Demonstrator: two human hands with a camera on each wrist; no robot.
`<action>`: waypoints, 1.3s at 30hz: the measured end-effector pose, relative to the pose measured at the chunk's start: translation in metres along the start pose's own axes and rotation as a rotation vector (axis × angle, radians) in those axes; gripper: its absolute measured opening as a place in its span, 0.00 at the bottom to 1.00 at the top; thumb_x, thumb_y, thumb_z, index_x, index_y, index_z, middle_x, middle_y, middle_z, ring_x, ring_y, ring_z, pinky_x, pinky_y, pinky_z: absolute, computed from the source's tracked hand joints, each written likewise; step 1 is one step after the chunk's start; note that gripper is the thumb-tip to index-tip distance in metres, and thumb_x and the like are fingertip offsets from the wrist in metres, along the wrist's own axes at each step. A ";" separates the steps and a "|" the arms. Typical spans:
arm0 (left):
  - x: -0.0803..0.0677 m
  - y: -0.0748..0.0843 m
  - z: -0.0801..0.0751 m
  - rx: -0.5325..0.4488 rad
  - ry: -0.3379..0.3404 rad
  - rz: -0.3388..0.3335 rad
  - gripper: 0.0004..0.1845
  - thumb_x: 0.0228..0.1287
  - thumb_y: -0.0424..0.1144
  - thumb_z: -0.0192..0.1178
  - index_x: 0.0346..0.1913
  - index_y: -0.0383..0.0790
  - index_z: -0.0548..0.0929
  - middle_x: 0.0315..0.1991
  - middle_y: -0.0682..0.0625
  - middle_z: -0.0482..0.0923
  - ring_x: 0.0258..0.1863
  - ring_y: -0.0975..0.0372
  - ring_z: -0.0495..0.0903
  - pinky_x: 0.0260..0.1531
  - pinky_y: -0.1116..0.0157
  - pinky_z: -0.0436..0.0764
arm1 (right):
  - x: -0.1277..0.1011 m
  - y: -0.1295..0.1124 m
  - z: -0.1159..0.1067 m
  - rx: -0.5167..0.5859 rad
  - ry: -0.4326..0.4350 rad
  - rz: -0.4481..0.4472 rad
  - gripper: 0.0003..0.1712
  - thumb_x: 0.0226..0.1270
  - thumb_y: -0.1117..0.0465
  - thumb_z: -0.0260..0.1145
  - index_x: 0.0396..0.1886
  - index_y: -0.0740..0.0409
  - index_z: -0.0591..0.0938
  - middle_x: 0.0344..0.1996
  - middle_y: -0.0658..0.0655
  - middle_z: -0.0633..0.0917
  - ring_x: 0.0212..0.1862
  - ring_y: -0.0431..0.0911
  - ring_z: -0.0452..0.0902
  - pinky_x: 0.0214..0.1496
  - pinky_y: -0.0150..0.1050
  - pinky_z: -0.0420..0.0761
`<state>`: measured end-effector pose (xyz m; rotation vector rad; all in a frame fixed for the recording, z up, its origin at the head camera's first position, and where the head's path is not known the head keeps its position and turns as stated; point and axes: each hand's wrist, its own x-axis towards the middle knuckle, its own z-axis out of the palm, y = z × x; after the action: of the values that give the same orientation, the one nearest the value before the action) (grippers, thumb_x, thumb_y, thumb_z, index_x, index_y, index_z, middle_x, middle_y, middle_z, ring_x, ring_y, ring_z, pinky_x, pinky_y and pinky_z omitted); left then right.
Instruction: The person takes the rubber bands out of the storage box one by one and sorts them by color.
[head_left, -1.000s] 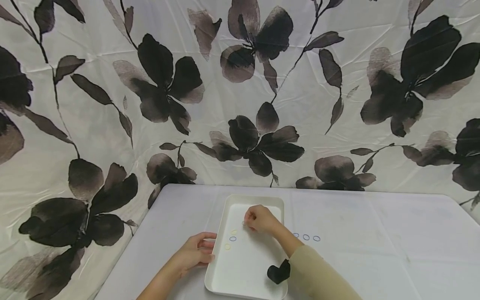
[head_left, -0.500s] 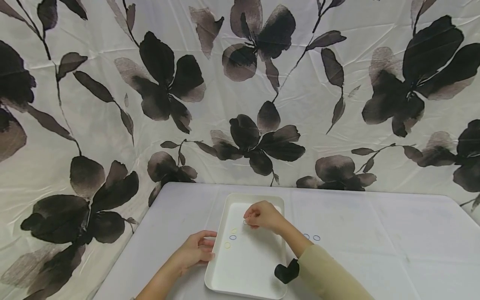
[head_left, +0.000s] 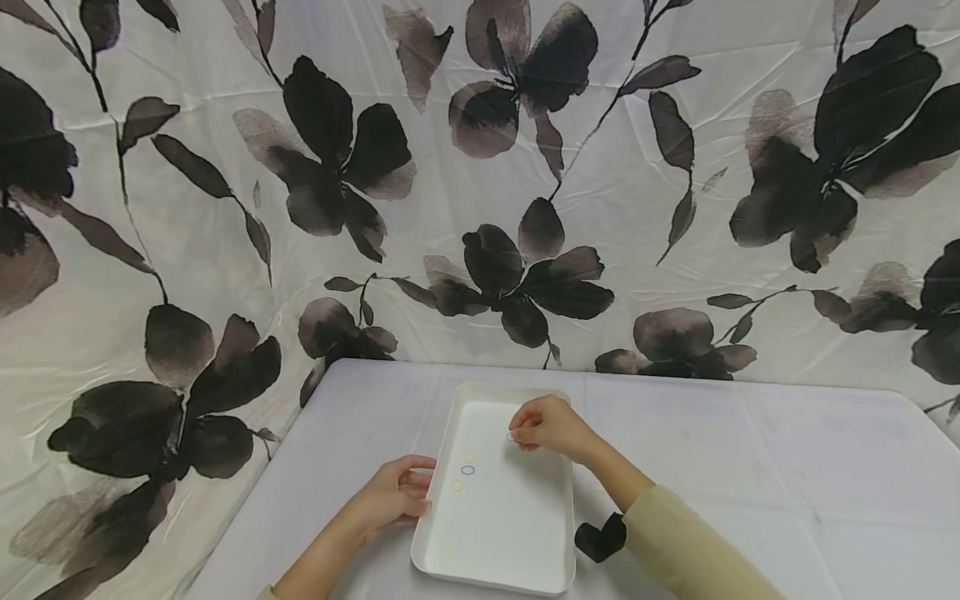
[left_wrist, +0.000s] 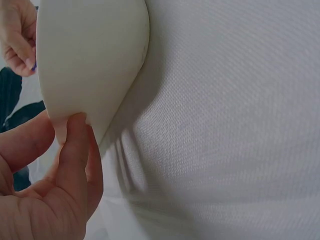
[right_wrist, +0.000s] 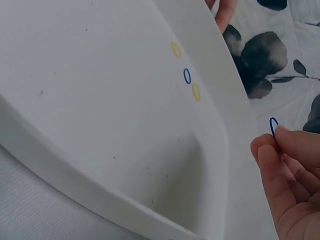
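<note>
Blue, a thin ring is pinched now by the right hand over the white tray, whose side is gripped by the left hand. Inside, a second loop (blue too) is flanked by two yellow loops.

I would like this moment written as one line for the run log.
left hand: holds tray by its side | right hand: pinches blue ring above tray | inside tray: second blue ring, two yellow rings

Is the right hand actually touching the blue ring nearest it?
Touching. The right wrist view shows it: the right hand pinches the blue ring between its fingers, part of the loop showing above them.
</note>
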<state>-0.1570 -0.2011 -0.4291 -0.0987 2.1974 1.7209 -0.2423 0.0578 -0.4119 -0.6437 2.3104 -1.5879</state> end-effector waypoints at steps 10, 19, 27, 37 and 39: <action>-0.001 0.001 -0.001 0.007 0.001 0.001 0.33 0.47 0.17 0.59 0.60 0.28 0.67 0.44 0.38 0.73 0.37 0.55 0.76 0.33 0.60 0.82 | -0.008 0.003 -0.018 0.012 0.022 0.062 0.04 0.57 0.71 0.66 0.31 0.70 0.81 0.22 0.57 0.82 0.26 0.44 0.80 0.33 0.39 0.83; 0.000 0.001 0.000 0.006 0.001 0.014 0.32 0.46 0.17 0.59 0.60 0.27 0.67 0.44 0.38 0.73 0.37 0.55 0.77 0.33 0.60 0.82 | -0.020 0.001 -0.036 -0.008 0.051 0.088 0.04 0.56 0.69 0.67 0.30 0.68 0.81 0.22 0.56 0.82 0.26 0.44 0.79 0.33 0.40 0.83; 0.001 -0.002 0.000 0.000 0.001 0.017 0.33 0.46 0.16 0.59 0.60 0.26 0.66 0.44 0.37 0.73 0.37 0.55 0.77 0.33 0.59 0.82 | -0.034 0.005 -0.057 0.004 0.075 0.114 0.07 0.57 0.68 0.67 0.33 0.69 0.81 0.24 0.57 0.83 0.27 0.45 0.80 0.34 0.42 0.83; -0.001 0.001 -0.001 -0.006 0.002 0.013 0.33 0.46 0.17 0.59 0.60 0.27 0.67 0.44 0.37 0.73 0.37 0.55 0.77 0.33 0.59 0.82 | -0.051 0.013 -0.084 -0.016 0.134 0.176 0.09 0.57 0.66 0.67 0.34 0.69 0.81 0.27 0.62 0.84 0.28 0.46 0.81 0.35 0.42 0.83; 0.000 -0.001 -0.001 -0.006 0.001 0.013 0.33 0.46 0.17 0.59 0.60 0.27 0.67 0.44 0.37 0.73 0.36 0.56 0.77 0.33 0.60 0.82 | -0.055 0.018 -0.089 -0.014 0.145 0.187 0.09 0.57 0.66 0.67 0.34 0.69 0.81 0.27 0.62 0.84 0.28 0.48 0.81 0.35 0.42 0.83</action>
<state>-0.1570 -0.2022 -0.4298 -0.0876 2.1981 1.7353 -0.2384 0.1629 -0.3975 -0.3128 2.4054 -1.5792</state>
